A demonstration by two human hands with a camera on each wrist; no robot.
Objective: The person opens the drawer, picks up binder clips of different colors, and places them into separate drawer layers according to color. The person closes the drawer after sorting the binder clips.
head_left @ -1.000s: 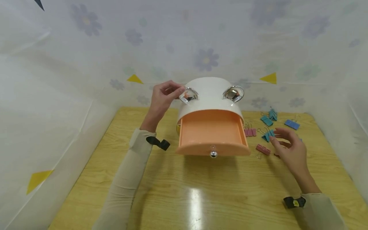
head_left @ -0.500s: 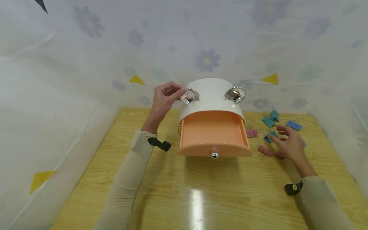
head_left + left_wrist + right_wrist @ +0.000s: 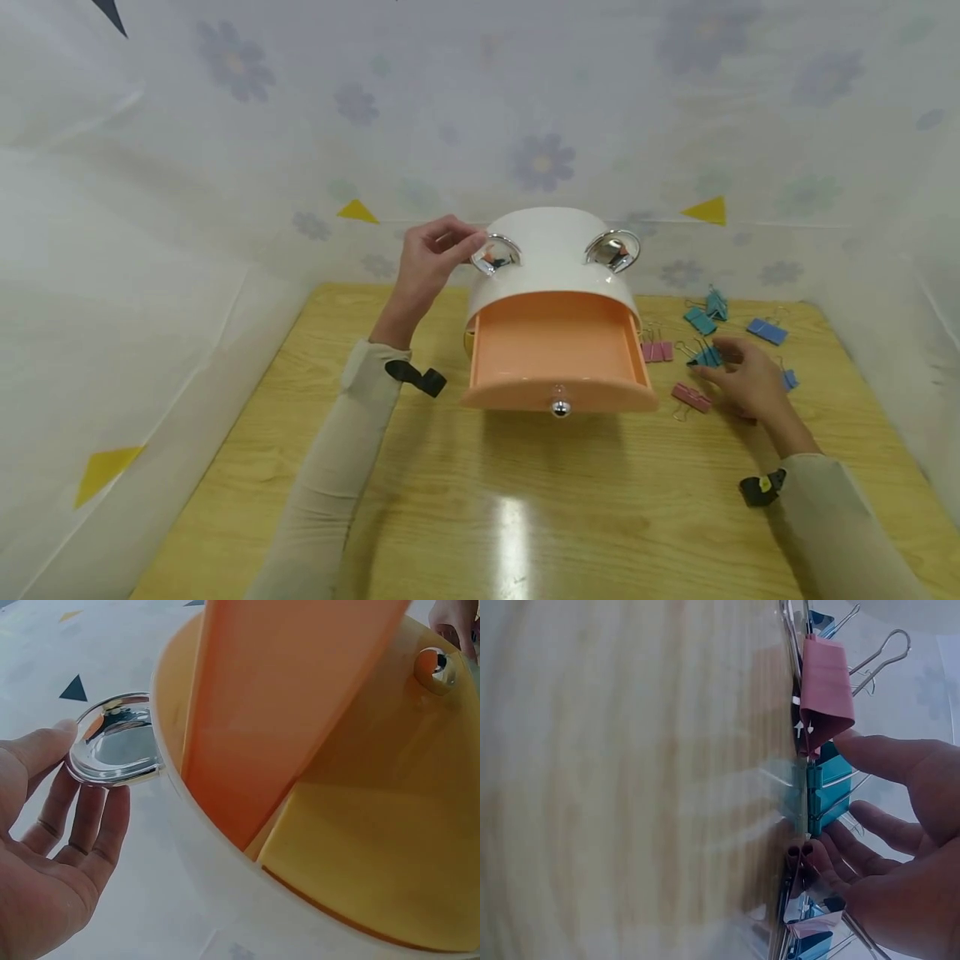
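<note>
Since the earlier frames the right hand [image 3: 746,385] has come down from above the counter [image 3: 525,517] and forward, and its fingertips now sit at a teal binder clip [image 3: 705,357]. The left hand [image 3: 429,254] has not shifted from the chrome ear [image 3: 495,252] of the white box [image 3: 551,250].

The teal clip lies on the counter to the right of the open orange drawer [image 3: 555,350], under the tips of the right fingers. A pink binder clip [image 3: 691,397] lies just beside the thumb side of that hand, nearer the drawer. The right fingers are loosely bent and spread over the clips; whether they already pinch the teal clip I cannot tell. The left hand is apart, thumb and fingers relaxed, with the thumb tip touching the rim of the chrome ear.

The head view gives the whole layout: the box at the back, its drawer pulled out with a chrome knob [image 3: 559,407], more teal and blue clips [image 3: 765,331] scattered further right, and a pair of pink clips [image 3: 657,351] against the drawer's side. The right wrist view shows the teal clip [image 3: 826,791] and a pink clip [image 3: 826,694] close up against the fingers [image 3: 889,832], with their wire handles. The left wrist view shows the chrome ear [image 3: 114,750] beside the fingers [image 3: 90,825], and a yellow compartment [image 3: 375,847] below the drawer that the head view hardly reveals.
</note>
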